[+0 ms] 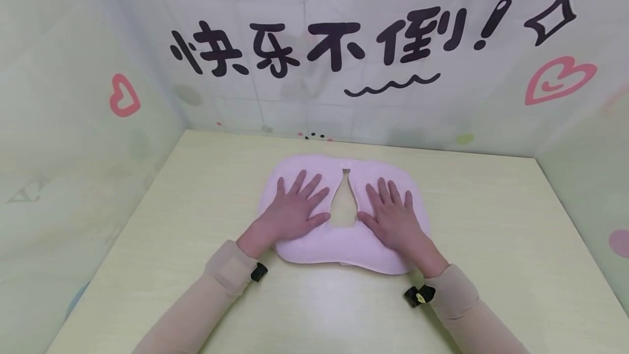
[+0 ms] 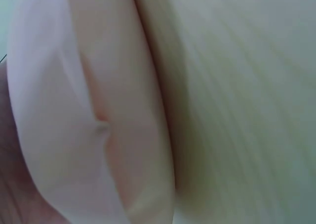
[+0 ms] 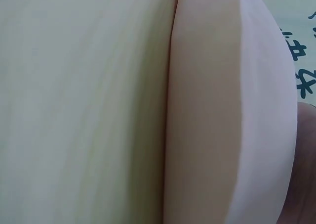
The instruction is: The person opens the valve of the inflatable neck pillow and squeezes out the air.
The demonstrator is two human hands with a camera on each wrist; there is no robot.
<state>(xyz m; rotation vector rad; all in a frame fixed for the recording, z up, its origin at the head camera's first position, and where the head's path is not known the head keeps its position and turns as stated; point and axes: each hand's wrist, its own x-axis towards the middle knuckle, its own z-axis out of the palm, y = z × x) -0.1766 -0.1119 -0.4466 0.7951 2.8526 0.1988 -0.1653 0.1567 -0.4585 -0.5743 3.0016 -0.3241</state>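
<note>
A soft, pale pink cushion point(image 1: 344, 247) with rounded lobes and a teardrop-shaped gap cut into its middle lies flat on the pale yellow-green wood-grain table point(image 1: 491, 266), near the table's centre and a little toward the back wall. The person's left hand point(image 1: 295, 212) rests palm down on the cushion's left lobe, fingers straight and fanned apart, thumb pointing toward the gap. The right hand point(image 1: 390, 214) lies the same way on the right lobe, fingers spread flat, thumb reaching in toward the gap from the other side. Neither hand grips anything; both simply press on the fabric. Beige sleeves point(image 1: 226, 272) cover both forearms, each with a small black clip at the wrist. In the left wrist view the cushion's edge point(image 2: 74, 135) shows close up and blurred against the table point(image 2: 237, 105); the right wrist view shows the same thick pink rim point(image 3: 212, 135) on the tabletop point(image 3: 84, 105). Behind the table hangs a pale backdrop point(image 1: 314, 97) with black characters and pink hearts.
</note>
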